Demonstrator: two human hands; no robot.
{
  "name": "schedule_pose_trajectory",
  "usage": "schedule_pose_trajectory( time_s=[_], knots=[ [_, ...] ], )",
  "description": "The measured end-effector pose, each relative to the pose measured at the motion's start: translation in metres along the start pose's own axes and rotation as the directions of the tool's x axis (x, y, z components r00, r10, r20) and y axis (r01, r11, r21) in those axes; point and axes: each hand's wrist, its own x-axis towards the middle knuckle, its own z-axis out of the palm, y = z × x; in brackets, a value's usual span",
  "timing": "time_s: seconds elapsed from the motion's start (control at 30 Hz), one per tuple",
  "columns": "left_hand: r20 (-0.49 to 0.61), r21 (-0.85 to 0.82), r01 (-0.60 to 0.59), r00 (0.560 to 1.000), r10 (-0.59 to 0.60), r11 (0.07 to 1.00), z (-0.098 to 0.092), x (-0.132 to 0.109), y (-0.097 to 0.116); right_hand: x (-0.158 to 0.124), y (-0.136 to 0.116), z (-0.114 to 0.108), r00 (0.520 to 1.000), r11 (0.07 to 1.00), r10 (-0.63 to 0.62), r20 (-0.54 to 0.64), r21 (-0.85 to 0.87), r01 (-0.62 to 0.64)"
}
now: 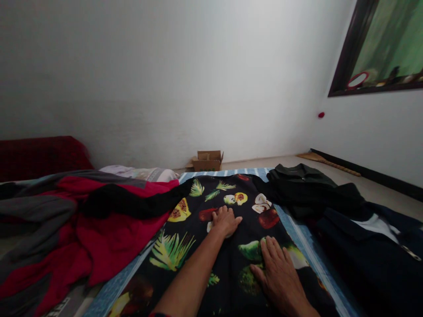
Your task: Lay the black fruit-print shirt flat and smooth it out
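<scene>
A black shirt printed with fruit and leaves [228,255] is spread out in front of me, its black sleeves reaching out to both sides. My left hand [226,221] rests on the middle of its upper part, fingers stretched forward. Closer to me and to the right, my right hand [276,268] lies flat on the cloth over a green fruit print, fingers extended and thumb apart. Neither hand grips the fabric. Beneath the shirt is a blue and white striped sheet [300,237].
On the left lie red and grey clothes [115,246], partly under the shirt's left sleeve. To the right are a dark folded jacket [302,176] and a navy garment [357,259]. A cardboard box [207,164] stands by the wall. A window [383,48] is at upper right.
</scene>
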Motion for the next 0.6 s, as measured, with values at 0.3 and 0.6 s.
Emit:
schedule_pose_trajectory(
  time_s=[0.3,0.6],
  knots=[
    [-0.155,-0.053,-0.092,0.984,0.083,0.994,0.002,0.064,0.039,0.005,-0.002,-0.003,0.996,0.999,0.025,0.087,-0.029,-0.023],
    [-0.199,-0.114,-0.131,0.974,0.107,0.985,0.016,0.146,0.065,0.025,0.024,0.053,0.999,0.999,-0.034,-0.003,-0.02,0.034]
  ],
)
